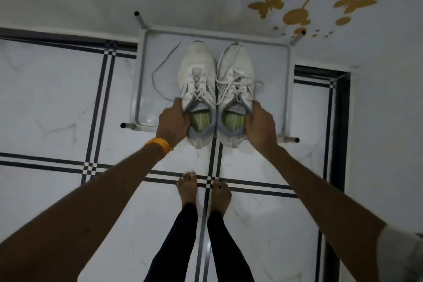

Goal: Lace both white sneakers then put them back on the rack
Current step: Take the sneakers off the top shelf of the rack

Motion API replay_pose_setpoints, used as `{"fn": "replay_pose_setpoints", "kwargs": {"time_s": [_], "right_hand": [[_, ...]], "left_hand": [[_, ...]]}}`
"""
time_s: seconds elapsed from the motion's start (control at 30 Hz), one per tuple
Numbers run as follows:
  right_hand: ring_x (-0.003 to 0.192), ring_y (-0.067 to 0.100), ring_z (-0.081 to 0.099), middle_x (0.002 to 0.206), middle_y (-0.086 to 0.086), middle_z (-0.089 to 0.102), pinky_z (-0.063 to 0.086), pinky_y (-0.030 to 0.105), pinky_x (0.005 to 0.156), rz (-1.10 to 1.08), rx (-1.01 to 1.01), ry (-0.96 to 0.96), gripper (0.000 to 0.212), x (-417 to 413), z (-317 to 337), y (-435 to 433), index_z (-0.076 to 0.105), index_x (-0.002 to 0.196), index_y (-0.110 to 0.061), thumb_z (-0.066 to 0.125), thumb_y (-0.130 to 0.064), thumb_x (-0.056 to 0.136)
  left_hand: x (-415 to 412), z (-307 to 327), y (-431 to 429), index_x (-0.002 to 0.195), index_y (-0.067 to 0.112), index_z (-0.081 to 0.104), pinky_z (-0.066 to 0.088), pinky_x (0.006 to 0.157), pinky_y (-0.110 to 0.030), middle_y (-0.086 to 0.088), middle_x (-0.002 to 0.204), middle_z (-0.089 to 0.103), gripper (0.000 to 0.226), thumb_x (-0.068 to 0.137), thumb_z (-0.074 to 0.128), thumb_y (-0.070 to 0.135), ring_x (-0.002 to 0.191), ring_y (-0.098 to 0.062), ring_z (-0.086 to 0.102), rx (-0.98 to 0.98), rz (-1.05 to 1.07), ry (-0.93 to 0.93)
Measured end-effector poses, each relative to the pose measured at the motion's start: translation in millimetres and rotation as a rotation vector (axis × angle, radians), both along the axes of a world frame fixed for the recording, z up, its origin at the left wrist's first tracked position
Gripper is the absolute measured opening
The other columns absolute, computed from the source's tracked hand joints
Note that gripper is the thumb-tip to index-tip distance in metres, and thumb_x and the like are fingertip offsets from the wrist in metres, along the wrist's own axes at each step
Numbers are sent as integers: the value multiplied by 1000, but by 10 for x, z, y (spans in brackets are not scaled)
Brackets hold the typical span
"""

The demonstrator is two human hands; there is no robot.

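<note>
Two white sneakers sit side by side over a white rack (287, 89), toes toward the wall, heels hanging past its front edge. My left hand (172, 122) grips the left sneaker (196, 66) at its collar, fingers inside the opening. My right hand (259, 125) holds the right sneaker (235, 66) the same way. Both show green insoles and white laces across the eyelets. A loose lace end (160, 68) trails from the left sneaker across the rack's shelf.
The rack stands against a white wall with gold butterfly decals (295, 16). Its four black-capped posts stick out at the corners. My bare feet (203, 192) stand on white tile with black stripe lines. A dark door frame (341, 144) runs down the right.
</note>
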State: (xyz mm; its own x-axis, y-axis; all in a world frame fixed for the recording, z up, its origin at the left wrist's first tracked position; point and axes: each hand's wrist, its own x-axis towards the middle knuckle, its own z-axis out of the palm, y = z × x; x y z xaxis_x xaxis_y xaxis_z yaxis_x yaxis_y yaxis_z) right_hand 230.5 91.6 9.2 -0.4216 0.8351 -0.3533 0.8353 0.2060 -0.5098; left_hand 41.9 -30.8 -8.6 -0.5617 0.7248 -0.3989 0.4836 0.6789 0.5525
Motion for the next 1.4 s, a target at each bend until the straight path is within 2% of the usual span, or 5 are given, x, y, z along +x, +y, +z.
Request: {"fn": "replay_pose_setpoints", "kwargs": {"time_s": [0.13, 0.33, 0.5, 0.77, 1.4], "right_hand": [[95, 32, 64, 106, 15, 66, 53, 42, 83, -24, -34, 89, 28, 279, 208, -465, 53, 122, -5, 44, -7, 95], [76, 10, 58, 89, 0, 62, 41, 15, 64, -106, -50, 173, 24, 830, 214, -1347, 55, 114, -13, 43, -5, 95], [86, 14, 62, 98, 3, 65, 52, 26, 78, -106, -1, 140, 25, 1293, -125, -2088, 55, 119, -6, 45, -9, 96], [94, 14, 64, 104, 1, 66, 57, 31, 85, -164, -137, 130, 28, 1760, -1156, -2861, 55, 125, -7, 48, -11, 98], [68, 18, 54, 82, 6, 58, 34, 16, 53, 12, -4, 153, 10, 1769, -3827, -2467, 53, 100, -7, 44, -8, 96]], "left_hand": [[269, 252, -459, 113, 2, 47, 48, 62, -39, -23, 84, 67, 24, 93, 46, 15, 74, -43, 63, 26, 13, 17], [783, 256, -1253, 115, 7, 49, 47, 62, -29, -3, 83, 62, 21, 97, 47, 15, 63, -19, 53, 98, 12, -25], [1172, -144, -1963, 112, 10, 48, 58, 67, -33, -2, 87, 64, 19, 98, 49, 22, 68, -20, 62, 145, -8, -105], [1631, -1172, -2751, 135, 13, 45, 58, 86, -37, -5, 106, 70, 38, 99, 48, 24, 87, -22, 68, 93, 30, -169], [1460, -3879, -2396, 118, 8, 49, 49, 62, -33, -9, 79, 66, 31, 94, 38, 25, 68, -29, 63, 229, -148, 12]]}}
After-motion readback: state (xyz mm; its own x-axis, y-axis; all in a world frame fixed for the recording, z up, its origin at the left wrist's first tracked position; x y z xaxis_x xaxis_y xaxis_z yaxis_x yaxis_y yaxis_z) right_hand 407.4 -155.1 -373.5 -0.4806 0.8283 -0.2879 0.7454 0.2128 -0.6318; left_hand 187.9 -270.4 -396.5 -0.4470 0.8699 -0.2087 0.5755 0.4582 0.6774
